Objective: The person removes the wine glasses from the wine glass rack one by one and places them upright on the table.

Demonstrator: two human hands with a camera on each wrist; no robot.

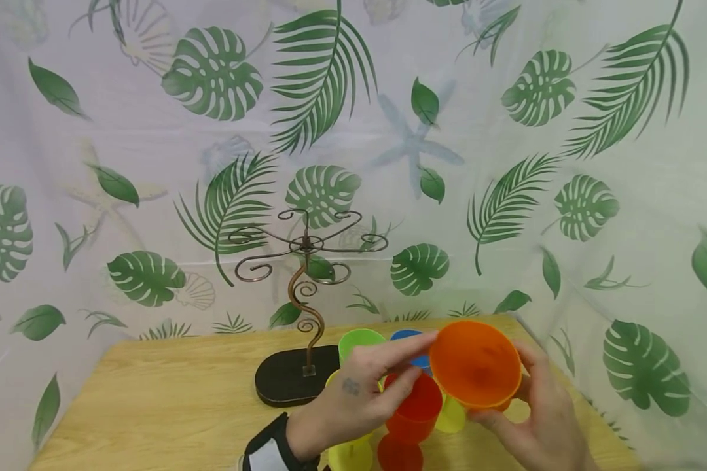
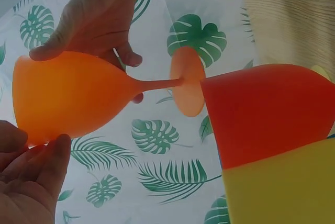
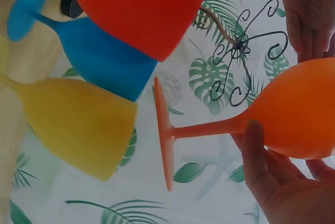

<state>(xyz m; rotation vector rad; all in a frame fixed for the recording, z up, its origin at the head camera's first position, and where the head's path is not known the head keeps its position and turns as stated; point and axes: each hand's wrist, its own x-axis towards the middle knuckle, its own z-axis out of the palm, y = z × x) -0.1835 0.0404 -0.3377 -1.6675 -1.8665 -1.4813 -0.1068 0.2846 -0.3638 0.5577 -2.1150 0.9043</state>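
Both hands are on an orange wine glass [image 1: 477,363], lifted above the table with its mouth tilted toward me. My right hand [image 1: 544,412] grips the bowl from the right, thumb on one side and fingers on the other. On the left, my left hand [image 1: 353,399] pinches the bowl near its rim; some of the contact is hidden. Stem and round foot [image 2: 188,80] of the orange glass are free in the left wrist view. A red wine glass [image 1: 415,409] stands just below the hands, beside yellow [image 3: 81,124], blue [image 3: 110,54] and green [image 1: 359,339] ones.
A metal stand [image 1: 306,314] with several curled arms rises from a black oval base [image 1: 291,379], left of the glasses. Everything stands on a wooden table [image 1: 171,399]. A leaf-patterned curtain [image 1: 353,144] hangs behind and to both sides.
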